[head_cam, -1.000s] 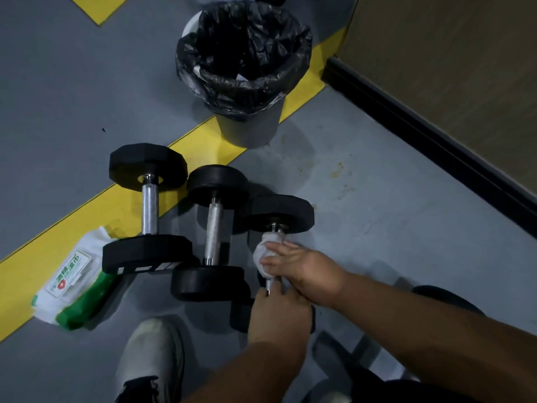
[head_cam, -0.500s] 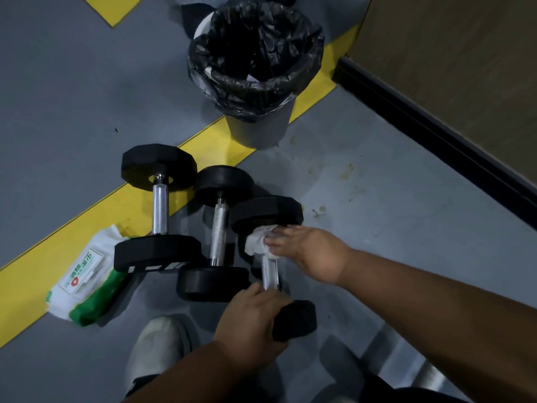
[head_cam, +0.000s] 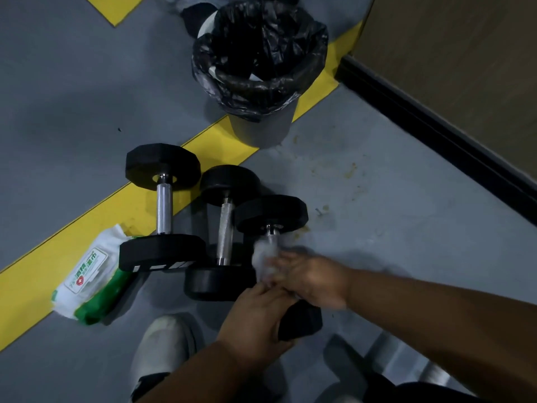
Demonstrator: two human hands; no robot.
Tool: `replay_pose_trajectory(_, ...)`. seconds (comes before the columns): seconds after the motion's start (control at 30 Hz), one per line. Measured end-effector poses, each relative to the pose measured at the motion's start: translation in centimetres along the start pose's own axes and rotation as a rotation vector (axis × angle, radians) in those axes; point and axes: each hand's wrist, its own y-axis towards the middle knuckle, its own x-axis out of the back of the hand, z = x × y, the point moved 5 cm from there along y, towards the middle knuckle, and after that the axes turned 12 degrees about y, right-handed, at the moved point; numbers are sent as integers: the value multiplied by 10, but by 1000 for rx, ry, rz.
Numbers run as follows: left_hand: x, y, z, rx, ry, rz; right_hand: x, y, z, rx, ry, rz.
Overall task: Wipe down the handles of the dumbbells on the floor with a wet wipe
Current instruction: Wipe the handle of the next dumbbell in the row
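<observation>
On the grey floor (head_cam: 392,205), three black rubber-headed dumbbells with chrome handles are lying side by side, their heads nearly touching. Nearest the person, the right-hand dumbbell (head_cam: 271,215) is being worked on: the right hand (head_cam: 312,279), blurred, is curling around its handle with a crumpled white wet wipe (head_cam: 266,257) wrapped against the metal just below the far head. The left hand (head_cam: 255,321) is gripping that dumbbell's near head, fingers curled over its edge. The middle dumbbell (head_cam: 225,228) is sitting just beside it, its near head touching the left hand's knuckles. The left dumbbell (head_cam: 162,205) is lying across a broad yellow floor stripe (head_cam: 96,216), its near head resting against a white and green soft pack of wipes (head_cam: 90,282).

Beyond the dumbbells, a grey round bin lined with a black plastic bag (head_cam: 261,68) is standing on the stripe, apart from the far heads. A black skirting board (head_cam: 436,135) is running diagonally along the brown wall at the right, leaving a wide band of bare floor between it and the right dumbbell. A pale shoe (head_cam: 164,344) is planted just left of the left forearm, below the middle dumbbell.
</observation>
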Motion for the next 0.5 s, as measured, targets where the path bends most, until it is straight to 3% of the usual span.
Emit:
replay_pose_trajectory(0.1,1,0,-2,2,43,-7,-3,-5,3,95,-10,232)
replay_pose_trajectory(0.23,2,-3,-3,2,93,9,13,30,-25,-9,76,71)
replay_pose_trajectory(0.37,5,-6,-4,-43,216,26,-5,3,-5,-130,65,124)
replay_pose_trajectory(0.5,8,-5,-15,25,197,-13,-2,1,2,76,96,203)
